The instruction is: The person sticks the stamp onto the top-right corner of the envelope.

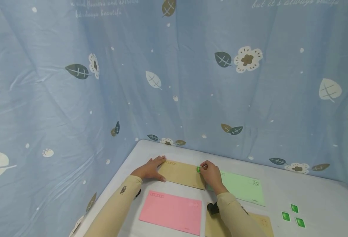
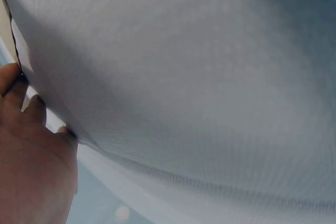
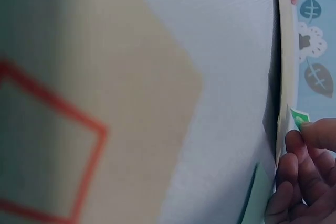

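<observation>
A tan envelope (image 1: 180,176) lies toward the back of the table. At its left end rests my left hand (image 1: 150,169), fingers spread and thumb out along the edge; the left wrist view catches the same hand (image 2: 37,156) at that edge. Between thumb and fingertips my right hand (image 1: 211,174) pinches a small green stamp (image 1: 199,169) over the envelope's upper right corner. In the right wrist view the stamp (image 3: 300,118) stands tilted at the envelope's edge, held by the thumb and a finger. Whether it touches the paper I cannot tell.
A green envelope (image 1: 242,187) lies to the right, partly behind my right hand. Nearer are a pink envelope (image 1: 171,212) and another tan envelope (image 1: 257,222) under my right forearm. Three green stamps (image 1: 285,216) lie at the table's right. A blue patterned curtain (image 1: 191,82) hangs behind.
</observation>
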The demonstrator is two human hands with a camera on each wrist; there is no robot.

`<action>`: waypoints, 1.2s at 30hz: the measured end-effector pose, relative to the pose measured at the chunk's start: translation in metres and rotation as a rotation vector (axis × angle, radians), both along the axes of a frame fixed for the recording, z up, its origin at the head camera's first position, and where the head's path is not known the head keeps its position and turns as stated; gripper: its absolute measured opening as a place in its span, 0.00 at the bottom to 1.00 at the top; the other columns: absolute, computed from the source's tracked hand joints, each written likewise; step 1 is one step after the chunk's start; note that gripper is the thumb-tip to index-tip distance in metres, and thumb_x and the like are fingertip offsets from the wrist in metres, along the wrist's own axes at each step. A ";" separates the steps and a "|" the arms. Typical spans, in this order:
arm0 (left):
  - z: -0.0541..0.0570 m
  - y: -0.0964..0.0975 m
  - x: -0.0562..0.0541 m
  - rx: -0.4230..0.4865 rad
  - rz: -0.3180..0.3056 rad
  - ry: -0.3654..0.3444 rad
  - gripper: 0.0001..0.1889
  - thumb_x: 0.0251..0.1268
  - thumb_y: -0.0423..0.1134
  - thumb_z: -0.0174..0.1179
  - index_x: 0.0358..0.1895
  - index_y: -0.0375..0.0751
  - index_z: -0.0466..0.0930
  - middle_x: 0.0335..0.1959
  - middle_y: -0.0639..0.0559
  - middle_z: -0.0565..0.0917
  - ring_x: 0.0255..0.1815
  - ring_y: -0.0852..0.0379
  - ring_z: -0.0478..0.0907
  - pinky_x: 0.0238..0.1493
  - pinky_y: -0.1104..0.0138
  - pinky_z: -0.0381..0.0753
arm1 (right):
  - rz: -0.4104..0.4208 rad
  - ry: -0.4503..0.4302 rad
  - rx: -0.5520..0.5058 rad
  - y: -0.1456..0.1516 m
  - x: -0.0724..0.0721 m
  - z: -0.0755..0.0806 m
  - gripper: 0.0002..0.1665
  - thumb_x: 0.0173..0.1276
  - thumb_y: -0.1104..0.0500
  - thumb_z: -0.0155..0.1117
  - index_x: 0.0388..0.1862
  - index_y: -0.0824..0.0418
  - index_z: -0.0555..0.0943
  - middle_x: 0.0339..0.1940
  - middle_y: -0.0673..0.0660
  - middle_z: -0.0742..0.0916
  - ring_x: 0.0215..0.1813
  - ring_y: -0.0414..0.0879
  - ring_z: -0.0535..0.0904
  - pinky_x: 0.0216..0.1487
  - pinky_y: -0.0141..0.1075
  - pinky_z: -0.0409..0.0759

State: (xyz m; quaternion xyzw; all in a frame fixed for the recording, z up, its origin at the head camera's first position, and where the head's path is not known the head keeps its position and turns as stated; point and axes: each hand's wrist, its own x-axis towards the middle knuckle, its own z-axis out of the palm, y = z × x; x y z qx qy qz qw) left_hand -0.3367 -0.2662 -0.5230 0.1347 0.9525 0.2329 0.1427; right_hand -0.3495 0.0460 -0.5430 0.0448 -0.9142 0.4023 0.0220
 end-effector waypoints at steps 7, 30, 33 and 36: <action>-0.006 0.001 0.001 0.000 0.022 -0.010 0.59 0.46 0.55 0.80 0.81 0.41 0.56 0.83 0.50 0.54 0.84 0.47 0.44 0.82 0.50 0.39 | 0.001 -0.008 0.013 -0.002 0.002 -0.002 0.04 0.69 0.61 0.65 0.40 0.60 0.83 0.31 0.51 0.85 0.29 0.44 0.76 0.28 0.36 0.74; -0.002 -0.001 -0.001 0.003 -0.003 0.011 0.58 0.47 0.55 0.80 0.81 0.40 0.56 0.83 0.49 0.55 0.83 0.46 0.45 0.82 0.49 0.40 | -0.015 0.029 0.091 -0.007 0.000 0.000 0.03 0.67 0.61 0.67 0.37 0.61 0.83 0.29 0.52 0.85 0.28 0.44 0.76 0.29 0.36 0.74; -0.002 -0.001 -0.001 -0.002 -0.001 0.012 0.58 0.47 0.55 0.80 0.81 0.40 0.56 0.83 0.48 0.54 0.83 0.46 0.45 0.82 0.49 0.40 | -0.009 0.037 0.101 -0.007 -0.001 -0.001 0.03 0.67 0.61 0.67 0.37 0.61 0.83 0.29 0.52 0.85 0.29 0.44 0.77 0.29 0.37 0.75; 0.000 0.000 -0.001 -0.006 0.005 0.005 0.58 0.48 0.55 0.79 0.81 0.41 0.56 0.83 0.49 0.54 0.84 0.47 0.45 0.82 0.50 0.39 | -0.010 0.027 0.103 -0.008 0.000 0.000 0.04 0.68 0.60 0.67 0.38 0.60 0.84 0.31 0.52 0.86 0.29 0.44 0.78 0.30 0.37 0.76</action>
